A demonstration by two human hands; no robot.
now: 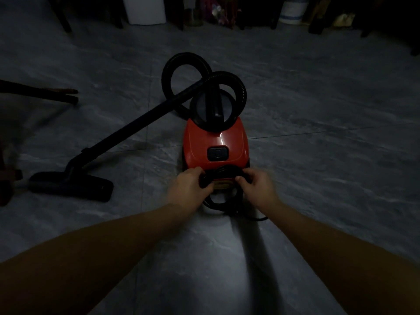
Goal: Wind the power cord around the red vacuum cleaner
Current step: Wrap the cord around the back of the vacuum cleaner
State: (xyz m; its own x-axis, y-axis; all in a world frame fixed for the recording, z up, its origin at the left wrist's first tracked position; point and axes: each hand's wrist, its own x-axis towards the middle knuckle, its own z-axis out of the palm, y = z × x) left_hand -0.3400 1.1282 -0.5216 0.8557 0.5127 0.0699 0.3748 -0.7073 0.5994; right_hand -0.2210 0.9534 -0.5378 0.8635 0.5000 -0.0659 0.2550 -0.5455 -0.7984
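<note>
The red vacuum cleaner [216, 142] stands on the grey tiled floor in the middle of the dim view, its near end toward me. The black power cord [219, 202] lies in loops against that near end, and a short length trails right along the floor. My left hand [192, 184] grips the cord bundle on its left side. My right hand [256, 186] pinches the cord on the right side. Both hands press against the vacuum's near end. How many turns the cord makes is hidden in the dark.
The black hose [204, 71] coils beyond the vacuum, and its wand [127, 130] runs left down to the floor head [72, 186]. Chair or table legs [66, 17], a white bin [146, 10] and other items line the far edge.
</note>
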